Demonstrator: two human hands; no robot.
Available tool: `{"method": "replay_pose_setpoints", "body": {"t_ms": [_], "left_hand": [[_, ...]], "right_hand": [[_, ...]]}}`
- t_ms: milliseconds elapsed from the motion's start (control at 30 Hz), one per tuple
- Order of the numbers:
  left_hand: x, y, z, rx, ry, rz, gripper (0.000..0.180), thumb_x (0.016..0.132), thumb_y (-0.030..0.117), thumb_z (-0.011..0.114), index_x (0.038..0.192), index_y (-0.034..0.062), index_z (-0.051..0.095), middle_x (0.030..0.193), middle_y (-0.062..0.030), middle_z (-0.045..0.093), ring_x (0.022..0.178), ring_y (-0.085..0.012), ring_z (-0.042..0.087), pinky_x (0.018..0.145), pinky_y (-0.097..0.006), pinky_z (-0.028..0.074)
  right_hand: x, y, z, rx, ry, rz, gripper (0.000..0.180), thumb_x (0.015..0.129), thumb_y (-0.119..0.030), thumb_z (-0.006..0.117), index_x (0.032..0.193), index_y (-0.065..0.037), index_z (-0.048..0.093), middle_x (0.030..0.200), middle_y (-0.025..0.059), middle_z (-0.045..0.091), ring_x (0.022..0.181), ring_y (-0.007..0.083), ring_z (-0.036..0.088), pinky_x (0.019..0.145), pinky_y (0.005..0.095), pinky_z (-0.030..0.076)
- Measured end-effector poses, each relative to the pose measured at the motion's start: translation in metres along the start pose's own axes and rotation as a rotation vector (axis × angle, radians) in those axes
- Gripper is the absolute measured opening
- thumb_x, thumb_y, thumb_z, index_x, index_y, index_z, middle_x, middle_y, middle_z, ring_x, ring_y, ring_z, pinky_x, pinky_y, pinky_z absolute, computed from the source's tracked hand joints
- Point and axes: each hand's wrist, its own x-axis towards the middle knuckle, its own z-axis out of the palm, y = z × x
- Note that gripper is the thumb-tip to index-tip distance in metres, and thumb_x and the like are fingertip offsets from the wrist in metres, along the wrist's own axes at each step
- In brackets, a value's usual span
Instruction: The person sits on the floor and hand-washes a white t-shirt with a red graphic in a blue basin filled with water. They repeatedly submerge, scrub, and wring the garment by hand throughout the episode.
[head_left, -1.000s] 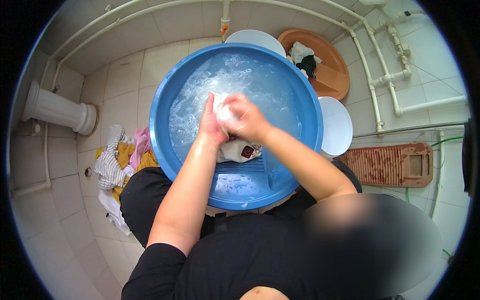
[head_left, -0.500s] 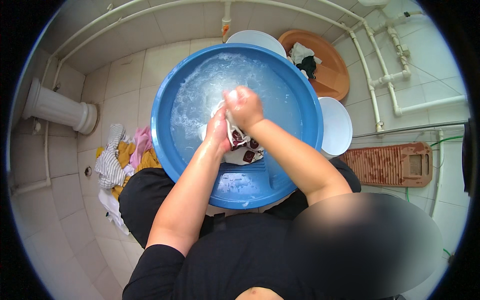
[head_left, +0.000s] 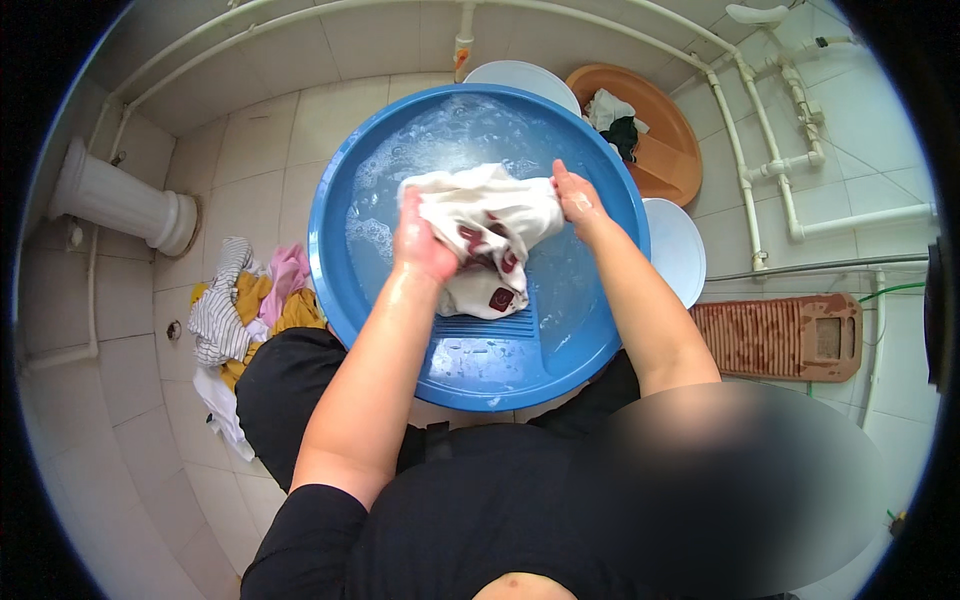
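A wet white garment [head_left: 490,205] with dark red square patches is spread between my two hands above the blue washtub [head_left: 325,275]. At its left edge, my left hand [head_left: 425,245] grips the cloth. My right hand [head_left: 577,200] pinches the opposite edge, near the right side of the tub. The garment's lower part rests on the ridged washboard slope [head_left: 485,350] built into the tub's near side. Cloudy, sudsy water [head_left: 450,125] lies behind and around the cloth.
A pile of clothes [head_left: 250,300] lies on the tiled floor at left. White basins [head_left: 675,250] and a brown tub [head_left: 675,135] holding clothes stand behind and to the right. A brown washboard [head_left: 780,337] lies at right. Pipes [head_left: 745,165] run along the walls.
My hands were close together over the bunched garment. Now they have drawn apart, the right one moving rightward, and the cloth is stretched out between them.
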Motion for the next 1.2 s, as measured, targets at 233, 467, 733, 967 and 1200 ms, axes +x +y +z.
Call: {"method": "replay_pose_setpoints", "body": {"t_ms": [233, 467, 733, 967, 1200], "left_hand": [[0.006, -0.003, -0.016, -0.156, 0.064, 0.026, 0.055, 0.093, 0.042, 0.025, 0.127, 0.0008, 0.037, 0.130, -0.0167, 0.040, 0.122, -0.0335, 0.036, 0.104, -0.046, 0.023], [0.010, -0.012, -0.013, -0.086, -0.133, -0.008, 0.057, 0.090, 0.046, 0.030, 0.125, 0.0015, 0.040, 0.129, -0.0153, 0.043, 0.120, -0.0329, 0.038, 0.104, -0.046, 0.023], [0.009, 0.006, -0.026, 0.042, -0.204, -0.299, 0.071, 0.080, 0.065, 0.038, 0.113, 0.0031, 0.049, 0.108, -0.0169, 0.053, 0.100, -0.0299, 0.051, 0.088, -0.042, 0.041], [0.022, -0.014, -0.039, 0.049, -0.244, -0.316, 0.047, 0.091, 0.046, 0.035, 0.108, 0.0063, 0.052, 0.096, -0.0080, 0.060, 0.088, -0.0213, 0.057, 0.075, -0.036, 0.049], [0.000, -0.012, -0.015, 0.228, 0.162, -0.236, 0.050, 0.089, 0.048, 0.036, 0.114, 0.0066, 0.049, 0.109, -0.0127, 0.056, 0.096, -0.0276, 0.056, 0.082, -0.044, 0.047]], "right_hand": [[-0.010, 0.045, 0.027, -0.708, -0.187, -0.264, 0.056, 0.071, -0.050, 0.062, 0.092, 0.002, 0.062, 0.096, 0.0216, 0.061, 0.093, 0.0293, 0.059, 0.081, 0.0370, 0.043], [-0.001, 0.024, 0.058, 0.245, 0.188, -0.265, 0.038, 0.070, -0.024, 0.070, 0.099, -0.003, 0.055, 0.083, 0.0124, 0.060, 0.078, 0.0220, 0.058, 0.063, 0.0334, 0.049], [-0.149, -0.059, 0.115, -0.264, -0.215, -0.918, 0.025, 0.069, -0.016, 0.067, 0.087, -0.009, 0.052, 0.086, 0.0090, 0.052, 0.081, 0.0276, 0.054, 0.069, 0.0320, 0.044], [-0.079, -0.031, 0.117, -0.366, 0.290, -0.969, 0.019, 0.069, -0.025, 0.064, 0.061, -0.009, 0.056, 0.067, 0.0111, 0.056, 0.062, 0.0292, 0.056, 0.056, 0.0361, 0.046], [-0.103, -0.044, 0.117, -0.294, 0.111, -0.862, 0.024, 0.076, -0.029, 0.054, 0.064, -0.008, 0.056, 0.073, 0.0132, 0.059, 0.069, 0.0343, 0.056, 0.060, 0.0395, 0.045]]}}
